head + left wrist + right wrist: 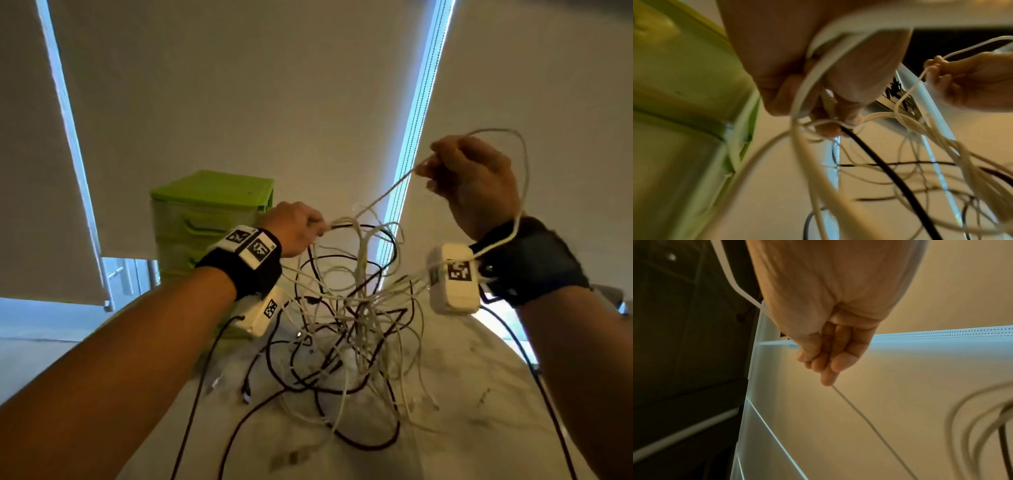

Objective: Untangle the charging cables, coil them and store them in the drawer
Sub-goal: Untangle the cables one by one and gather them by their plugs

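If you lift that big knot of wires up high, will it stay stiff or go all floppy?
Probably floppy: the cable tangle droops in loose loops below the left hand. It likely lifts as one clump, since white and black strands cross everywhere. The white cable pinched by the right hand looks thin and light.

No words, brand names or numbers can be read anywhere here. The only signs are black-and-white square coded markers: two on the white block atop the black left wrist strap (247,247), one on the white box beneath it (265,313), one on the white rounded box at the right wrist (452,278).
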